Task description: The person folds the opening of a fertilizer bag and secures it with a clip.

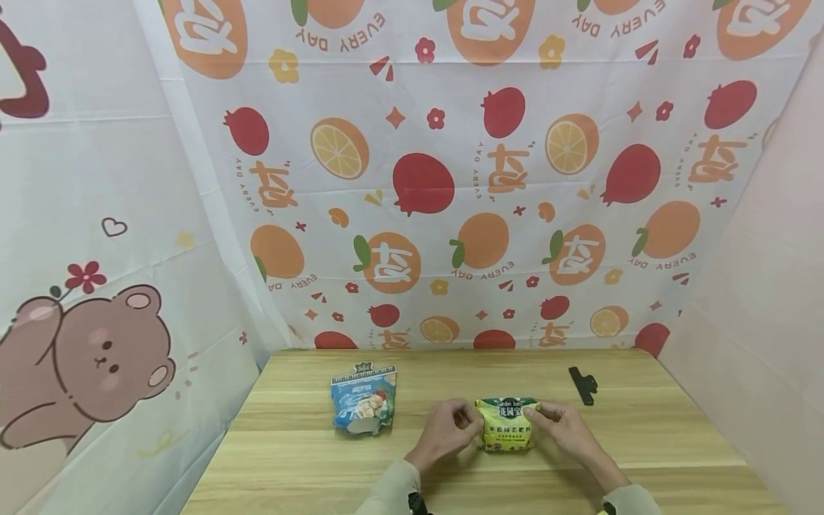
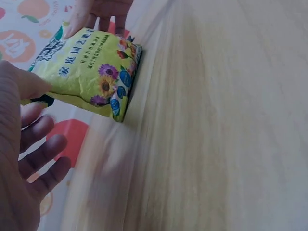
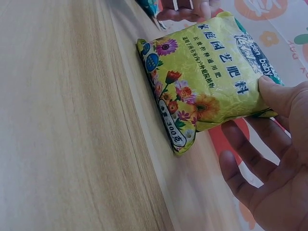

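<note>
A yellow-green fertilizer bag (image 1: 506,429) printed with flowers and dark lettering stands on the wooden table in front of me. My left hand (image 1: 448,431) pinches its left edge, thumb on the front face. Opposite, my right hand (image 1: 566,430) pinches the upper right edge between thumb and fingers. The right wrist view shows the bag's (image 3: 207,72) flowered lower end close to the tabletop, with the other right-hand fingers spread loosely behind it. From the left wrist, the bag (image 2: 91,67) appears between both thumbs.
On the left of the table stands a blue snack bag (image 1: 364,404) with a clip (image 1: 363,368) across its top. A black clip (image 1: 583,386) lies toward the back right of the table (image 1: 309,472). Fruit-printed cloth (image 1: 360,200) hangs behind.
</note>
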The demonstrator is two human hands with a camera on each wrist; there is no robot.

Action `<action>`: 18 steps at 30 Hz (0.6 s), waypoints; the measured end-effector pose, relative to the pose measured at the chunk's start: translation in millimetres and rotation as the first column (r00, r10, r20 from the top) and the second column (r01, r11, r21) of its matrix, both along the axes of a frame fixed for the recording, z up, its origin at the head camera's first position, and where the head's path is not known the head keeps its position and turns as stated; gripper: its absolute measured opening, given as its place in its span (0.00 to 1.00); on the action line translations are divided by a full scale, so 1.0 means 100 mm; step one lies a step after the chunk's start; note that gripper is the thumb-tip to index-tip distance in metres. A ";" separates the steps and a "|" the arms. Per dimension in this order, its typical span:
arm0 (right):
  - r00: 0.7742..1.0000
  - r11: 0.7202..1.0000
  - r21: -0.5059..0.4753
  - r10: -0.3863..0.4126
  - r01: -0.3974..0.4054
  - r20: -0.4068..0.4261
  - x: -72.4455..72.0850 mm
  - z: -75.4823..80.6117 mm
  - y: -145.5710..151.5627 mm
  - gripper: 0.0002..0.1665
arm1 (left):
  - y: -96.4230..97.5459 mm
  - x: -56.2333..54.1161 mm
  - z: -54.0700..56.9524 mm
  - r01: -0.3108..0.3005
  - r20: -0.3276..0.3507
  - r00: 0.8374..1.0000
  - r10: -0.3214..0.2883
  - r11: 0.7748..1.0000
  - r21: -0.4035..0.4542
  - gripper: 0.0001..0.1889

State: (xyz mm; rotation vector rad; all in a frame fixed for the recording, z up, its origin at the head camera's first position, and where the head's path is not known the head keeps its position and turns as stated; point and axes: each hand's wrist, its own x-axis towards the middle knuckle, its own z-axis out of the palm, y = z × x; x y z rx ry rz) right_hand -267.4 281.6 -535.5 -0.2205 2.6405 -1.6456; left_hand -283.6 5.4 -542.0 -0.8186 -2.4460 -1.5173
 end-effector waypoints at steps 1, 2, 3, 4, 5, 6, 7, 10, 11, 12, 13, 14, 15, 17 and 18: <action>1.000 1.000 0.001 -0.002 0.002 0.000 0.00 0.00 -0.01 0.21 | 0.00 0.00 -0.01 0.002 0.002 1.000 -0.002 1.000 -0.005 0.05; 1.000 1.000 0.007 -0.002 0.002 -0.002 0.00 0.00 -0.01 0.21 | -0.01 0.00 -0.01 0.010 0.002 1.000 -0.010 1.000 -0.001 0.05; 1.000 1.000 0.009 -0.005 0.005 -0.002 0.00 0.01 -0.02 0.21 | -0.01 0.00 -0.01 0.013 0.007 1.000 -0.013 1.000 0.001 0.06; 1.000 1.000 0.012 -0.008 0.008 -0.001 0.00 0.01 -0.02 0.21 | -0.01 0.00 -0.01 0.014 0.012 1.000 -0.015 1.000 0.008 0.07; 1.000 1.000 0.012 -0.011 0.011 -0.003 0.00 0.01 -0.02 0.20 | -0.01 -0.01 0.00 0.016 0.013 1.000 -0.016 1.000 0.013 0.08; 1.000 1.000 0.014 -0.011 0.011 -0.005 0.00 0.02 -0.02 0.20 | -0.01 -0.01 0.00 0.014 0.014 1.000 -0.014 1.000 0.014 0.10; 1.000 1.000 0.015 -0.009 0.010 -0.006 0.00 0.02 -0.02 0.19 | -0.01 -0.02 0.00 0.014 0.016 1.000 -0.015 1.000 0.015 0.11; 1.000 1.000 0.023 0.000 0.000 -0.014 0.00 0.03 -0.02 0.18 | -0.02 -0.03 0.02 0.037 0.018 0.999 -0.038 0.999 0.015 0.12; 1.000 1.000 0.023 0.005 -0.005 -0.017 0.00 0.03 -0.01 0.18 | -0.03 -0.04 0.02 0.051 0.021 0.998 -0.051 0.999 0.016 0.12; 1.000 1.000 0.026 0.009 -0.008 -0.016 0.00 0.02 -0.01 0.19 | -0.04 -0.04 0.02 0.062 0.024 0.998 -0.063 0.998 0.013 0.12; 1.000 1.000 0.026 0.011 -0.011 -0.015 0.01 0.02 -0.01 0.19 | -0.04 -0.04 0.02 0.073 0.028 0.997 -0.074 0.997 0.013 0.12; 1.000 1.000 0.026 0.011 -0.010 -0.016 0.01 0.02 -0.01 0.19 | -0.04 -0.04 0.02 0.080 0.032 0.996 -0.080 0.997 0.012 0.12; 1.000 1.000 0.025 0.009 -0.009 -0.016 0.01 0.01 -0.01 0.18 | -0.05 -0.04 0.02 0.086 0.034 0.996 -0.086 0.996 0.012 0.12; 1.000 1.000 0.025 0.004 -0.004 -0.019 0.01 0.01 -0.01 0.19 | -0.04 -0.04 0.02 0.088 0.039 0.995 -0.088 0.996 0.014 0.12; 1.000 1.000 0.026 0.000 0.001 -0.022 0.02 0.00 -0.01 0.19 | -0.04 -0.04 0.02 0.086 0.036 0.996 -0.086 0.996 0.013 0.12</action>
